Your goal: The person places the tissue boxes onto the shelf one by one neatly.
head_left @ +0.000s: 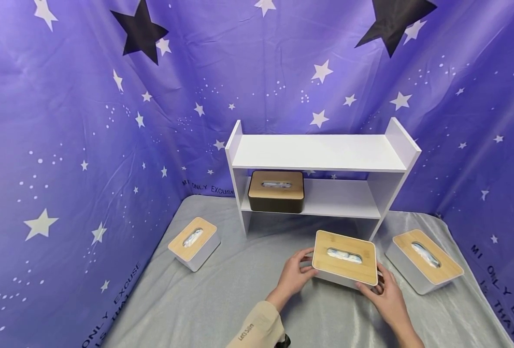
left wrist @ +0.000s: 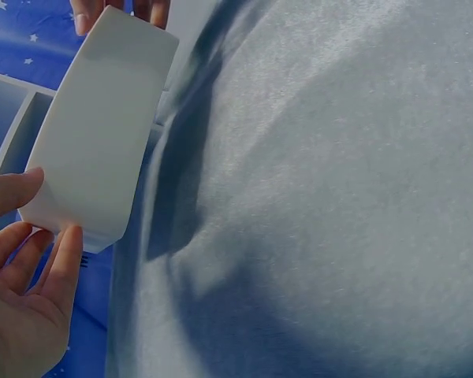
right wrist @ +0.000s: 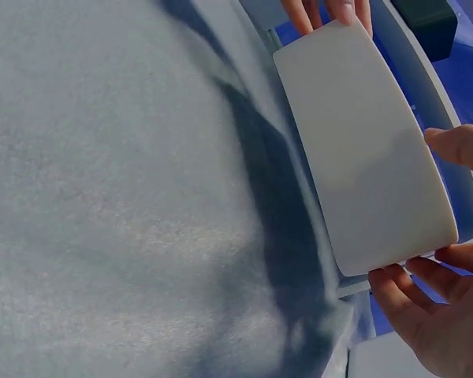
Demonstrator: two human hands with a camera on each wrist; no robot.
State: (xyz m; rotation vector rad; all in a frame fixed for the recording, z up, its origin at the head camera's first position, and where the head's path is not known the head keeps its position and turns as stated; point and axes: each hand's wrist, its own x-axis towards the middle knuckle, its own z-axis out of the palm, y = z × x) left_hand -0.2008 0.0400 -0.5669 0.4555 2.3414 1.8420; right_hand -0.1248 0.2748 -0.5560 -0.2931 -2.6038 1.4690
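Both hands hold a white tissue box [head_left: 344,268] with a light wooden lid and a slot showing patterned tissue. My left hand [head_left: 292,276] grips its left end, and my right hand [head_left: 386,296] grips its right end. In the left wrist view the white side of the box [left wrist: 102,134] faces the camera, with the left thumb [left wrist: 20,189] on its edge and fingertips along its end. The right wrist view shows the right fingers [right wrist: 402,303] at the opposite end of the box. A shadow on the cloth lies beside it, and the box is lifted above the cloth.
Behind the box stands a white two-tier shelf [head_left: 318,152]. A black tissue box [head_left: 276,205] with a wooden lid sits on its lower tier, at the left. Other white tissue boxes rest on the grey cloth [head_left: 174,309], one at the left [head_left: 202,251] and one at the right [head_left: 413,273].
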